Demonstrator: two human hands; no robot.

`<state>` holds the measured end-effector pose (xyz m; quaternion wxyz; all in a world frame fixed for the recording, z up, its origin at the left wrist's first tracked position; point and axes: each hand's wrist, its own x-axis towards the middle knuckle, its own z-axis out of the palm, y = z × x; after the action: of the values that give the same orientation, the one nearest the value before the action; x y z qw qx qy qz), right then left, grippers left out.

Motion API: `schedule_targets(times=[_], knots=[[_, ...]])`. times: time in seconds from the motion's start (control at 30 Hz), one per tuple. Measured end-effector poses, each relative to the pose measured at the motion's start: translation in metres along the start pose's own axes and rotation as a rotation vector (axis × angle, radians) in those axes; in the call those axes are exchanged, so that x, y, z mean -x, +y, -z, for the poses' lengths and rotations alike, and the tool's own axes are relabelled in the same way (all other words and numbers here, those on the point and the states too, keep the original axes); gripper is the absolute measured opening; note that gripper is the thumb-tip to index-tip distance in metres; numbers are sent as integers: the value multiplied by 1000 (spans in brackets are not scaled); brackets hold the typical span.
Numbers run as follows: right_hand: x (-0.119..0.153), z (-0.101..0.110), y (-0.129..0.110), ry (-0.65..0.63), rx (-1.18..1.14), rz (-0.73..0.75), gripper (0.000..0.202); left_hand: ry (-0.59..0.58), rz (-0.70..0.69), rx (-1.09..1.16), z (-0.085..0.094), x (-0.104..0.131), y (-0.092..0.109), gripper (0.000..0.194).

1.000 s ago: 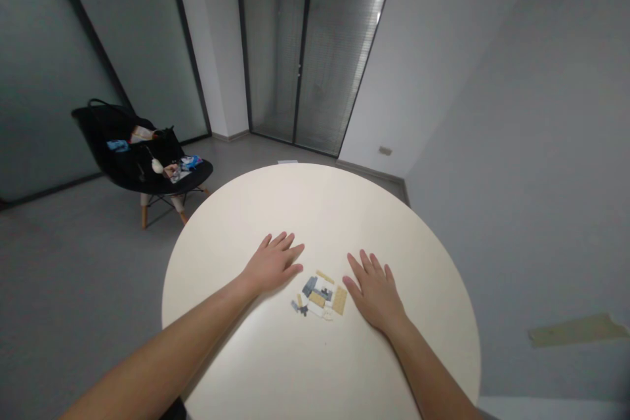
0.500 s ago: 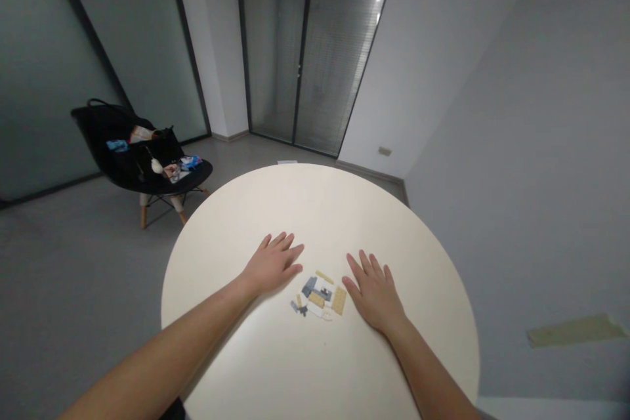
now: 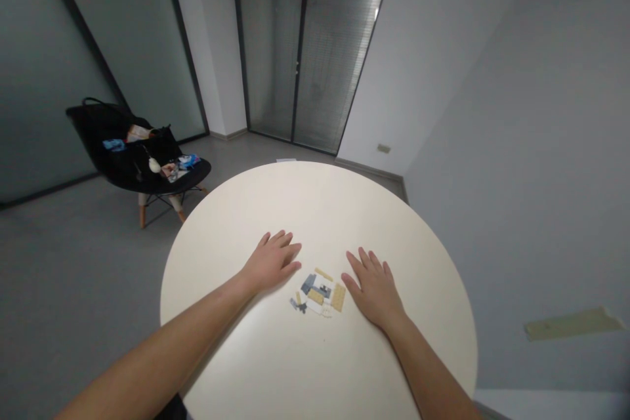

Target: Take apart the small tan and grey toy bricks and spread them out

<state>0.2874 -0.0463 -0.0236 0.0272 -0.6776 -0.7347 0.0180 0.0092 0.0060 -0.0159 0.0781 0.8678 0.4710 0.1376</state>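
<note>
My left hand [image 3: 272, 262] lies flat on the round white table [image 3: 315, 200], fingers apart, holding nothing. On the other side, my right hand [image 3: 375, 289] rests palm down with its fingers spread. Between the two hands is a small loose group of toy building bricks in tan, grey and white. A tan plate [image 3: 338, 297] with studs is closest to my right hand. A grey piece [image 3: 308, 283] lies nearest my left hand, beside another tan brick [image 3: 315, 296]. A thin tan strip [image 3: 323, 273] sits at the far side of the group. Neither hand touches the pieces.
A black chair [image 3: 105, 161] with a bag and small items on it stands left of the table. Behind are glass doors [image 3: 295, 46], and a pale wall [image 3: 516, 177] with a strip of tape [image 3: 573, 325] is at the right.
The view has shifted very slightly. Both hands and the bricks stay where they were on the table.
</note>
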Motion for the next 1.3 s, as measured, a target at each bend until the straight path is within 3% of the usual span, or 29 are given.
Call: schedule_targets(times=[0.13,0.3,0.5,0.8,0.97,1.17,1.3], knots=[[-1,0,5,59,-68,-2,53,61,-21,67,5,-2,0,28],[-4,3,13,178,-185,39,40,64,1,157,11,-7,-1,31],[-2,10,10,217,-266,105,32,-78,19,118,12,-11,-2,26],[0,13,6,192,-244,128,30,-171,-6,120,21,-18,4,22],[0,14,5,188,-240,110,29,-166,-55,197,13,-29,12,23],[-3,5,10,235,-272,143,24,-94,-243,316,-1,-36,19,23],[-4,3,12,246,-290,152,21,-95,-288,328,-4,-38,21,18]])
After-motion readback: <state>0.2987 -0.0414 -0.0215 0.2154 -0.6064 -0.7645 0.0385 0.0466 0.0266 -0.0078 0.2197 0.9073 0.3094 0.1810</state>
